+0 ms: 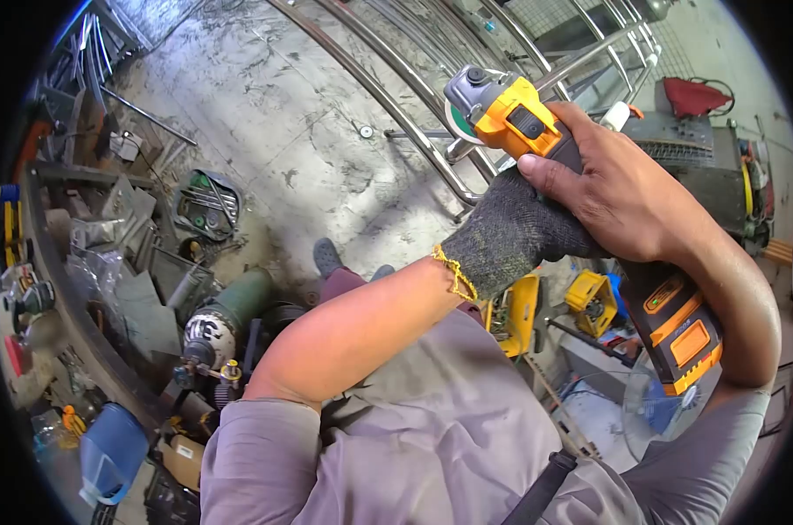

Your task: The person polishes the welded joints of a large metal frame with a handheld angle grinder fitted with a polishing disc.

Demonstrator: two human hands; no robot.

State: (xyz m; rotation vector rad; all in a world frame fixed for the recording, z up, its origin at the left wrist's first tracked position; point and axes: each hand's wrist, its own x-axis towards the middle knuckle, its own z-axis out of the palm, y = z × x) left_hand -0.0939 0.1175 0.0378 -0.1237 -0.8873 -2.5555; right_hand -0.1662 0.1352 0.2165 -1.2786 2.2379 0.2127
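A yellow and black cordless angle grinder point(524, 114) is held out in front of my chest, its metal head toward the upper left and its battery end down at the right. The green disc point(460, 122) shows below the head, close over the steel rails. Bare, my right hand point(620, 188) wraps the grinder's body from above, its thumb lying along the near side. Under it, my left hand point(519, 232) wears a dark knitted glove and closes on the grip from below; my right hand hides part of its fingers.
Polished steel tube railings point(414, 87) lie on the stained floor ahead. On the left are a metal scrap bin point(99, 337), a gas cylinder point(239, 306) and a blue jug point(112, 451). Near my right side stand yellow toolboxes point(593, 302) and a fan point(677, 398).
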